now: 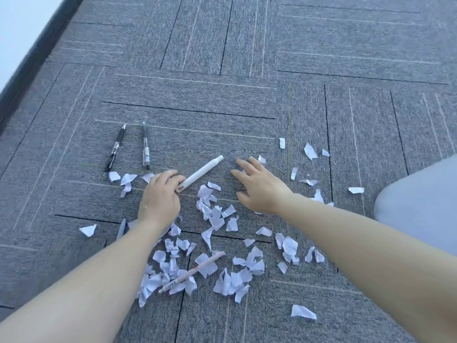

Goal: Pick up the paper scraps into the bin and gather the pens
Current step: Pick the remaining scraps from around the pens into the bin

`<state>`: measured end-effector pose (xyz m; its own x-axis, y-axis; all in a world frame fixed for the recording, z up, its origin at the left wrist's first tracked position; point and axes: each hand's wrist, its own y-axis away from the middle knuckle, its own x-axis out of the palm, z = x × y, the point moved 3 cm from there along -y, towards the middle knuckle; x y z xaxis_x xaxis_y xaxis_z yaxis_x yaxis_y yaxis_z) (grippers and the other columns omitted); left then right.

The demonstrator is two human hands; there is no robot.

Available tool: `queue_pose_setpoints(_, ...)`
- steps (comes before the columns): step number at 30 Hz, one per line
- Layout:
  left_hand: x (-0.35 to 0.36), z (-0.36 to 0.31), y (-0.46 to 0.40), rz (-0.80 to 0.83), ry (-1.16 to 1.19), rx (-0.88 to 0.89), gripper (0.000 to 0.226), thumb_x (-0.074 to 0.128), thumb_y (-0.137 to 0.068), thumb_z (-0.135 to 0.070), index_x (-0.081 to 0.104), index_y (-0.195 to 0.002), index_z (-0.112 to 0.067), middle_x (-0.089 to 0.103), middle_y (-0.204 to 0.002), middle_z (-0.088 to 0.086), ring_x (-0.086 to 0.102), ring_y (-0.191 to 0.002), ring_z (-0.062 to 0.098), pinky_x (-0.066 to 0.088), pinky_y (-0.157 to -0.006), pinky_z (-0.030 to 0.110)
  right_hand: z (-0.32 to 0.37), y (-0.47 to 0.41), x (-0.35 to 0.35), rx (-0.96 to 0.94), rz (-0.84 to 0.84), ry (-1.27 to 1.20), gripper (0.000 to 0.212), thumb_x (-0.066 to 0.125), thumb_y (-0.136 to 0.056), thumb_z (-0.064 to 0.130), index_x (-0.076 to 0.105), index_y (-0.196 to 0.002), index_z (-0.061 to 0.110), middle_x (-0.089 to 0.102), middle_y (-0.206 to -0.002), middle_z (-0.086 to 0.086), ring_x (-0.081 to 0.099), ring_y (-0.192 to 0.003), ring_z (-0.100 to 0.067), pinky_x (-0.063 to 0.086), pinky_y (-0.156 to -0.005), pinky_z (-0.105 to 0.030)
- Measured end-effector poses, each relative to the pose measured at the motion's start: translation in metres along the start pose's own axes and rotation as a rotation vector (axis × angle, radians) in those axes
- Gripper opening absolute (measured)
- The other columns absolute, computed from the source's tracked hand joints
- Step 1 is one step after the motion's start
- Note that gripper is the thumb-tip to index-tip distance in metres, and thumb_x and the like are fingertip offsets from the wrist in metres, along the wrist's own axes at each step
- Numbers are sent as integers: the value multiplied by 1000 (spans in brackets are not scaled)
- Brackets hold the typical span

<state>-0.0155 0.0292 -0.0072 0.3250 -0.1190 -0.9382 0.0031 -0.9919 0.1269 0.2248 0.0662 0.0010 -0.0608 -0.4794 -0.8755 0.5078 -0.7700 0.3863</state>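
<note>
Torn white paper scraps (217, 219) lie scattered over the grey carpet, thickest in the lower middle. My left hand (160, 194) is closed on the near end of a white pen (202, 172) that points up and right. My right hand (259, 185) hovers flat with fingers spread just right of that pen, holding nothing. Two dark pens (115, 149) (145, 148) lie side by side at the upper left. A pale pink pen (191, 272) rests on the scraps below. A grey pen (121, 229) shows partly beside my left forearm. No bin is in view.
Grey carpet tiles (247, 70) stretch far ahead. A dark skirting strip and a pale wall (22, 26) run along the upper left. A knee in light grey cloth (420, 199) sits at the right edge.
</note>
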Motion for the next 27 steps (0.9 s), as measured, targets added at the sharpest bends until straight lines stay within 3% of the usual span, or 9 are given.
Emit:
queue_pose_setpoints(4,-6,3,17,-94,64,187,15,59,-84,-4,66,-92,-15,58,-98,-3,51,-92,20,50,-80,42,22,42,19,-273,-98,-67,41,46,-93,21,54,-132,10,48,-140,-8,40,-133,-26,43,-105,-45)
queue_pose_setpoints(7,-6,5,13,-101,52,69,35,62,-83,-13,58,-117,-18,55,-119,2,49,-111,24,41,-98,43,39,31,21,-315,-195,-27,39,48,-91,20,58,-127,9,57,-128,-9,50,-116,-28,46,-96,-44)
queue_pose_setpoints(12,0,12,2,11,-157,-217,53,52,-88,-42,39,-138,-34,32,-150,4,25,-137,29,21,-111,53,75,-24,11,-228,-124,84,52,47,-95,37,41,-141,14,36,-148,-7,32,-134,-29,35,-107,-42)
queue_pose_setpoints(14,-1,15,8,-13,-65,-204,42,55,-88,-32,51,-130,-26,43,-140,5,34,-128,28,31,-106,47,84,-26,17,-276,-110,95,48,47,-94,32,46,-138,13,39,-146,-7,32,-133,-30,36,-106,-44)
queue_pose_setpoints(17,-2,13,32,-60,59,-38,15,56,-87,-7,64,-98,-12,57,-104,4,47,-99,25,48,-82,43,91,-3,32,-418,-82,83,38,46,-93,26,58,-126,11,51,-132,-6,43,-122,-27,43,-100,-42)
queue_pose_setpoints(19,1,11,54,-49,119,100,15,57,-83,4,63,-77,-8,58,-84,3,51,-81,21,50,-69,45,90,20,36,-524,-93,34,29,46,-93,23,66,-111,12,61,-118,-4,54,-107,-24,50,-89,-41)
queue_pose_setpoints(21,1,12,73,-68,166,201,15,52,-82,0,63,-75,-8,59,-79,2,51,-75,18,51,-65,43,80,32,33,-527,-174,-30,28,46,-92,24,69,-107,15,65,-114,-1,57,-103,-21,51,-87,-41)
queue_pose_setpoints(24,-3,21,81,-134,106,175,34,43,-86,-24,63,-111,-14,59,-108,7,51,-101,25,46,-87,48,61,23,27,-360,-129,-65,44,41,-92,37,50,-135,30,46,-145,2,38,-134,-24,33,-110,-49)
queue_pose_setpoints(27,2,28,78,42,-192,55,66,42,-84,-59,30,-144,-36,26,-153,10,23,-139,32,16,-113,58,68,10,38,-452,75,196,63,33,-90,60,16,-148,45,7,-162,8,-2,-149,-21,1,-119,-49)
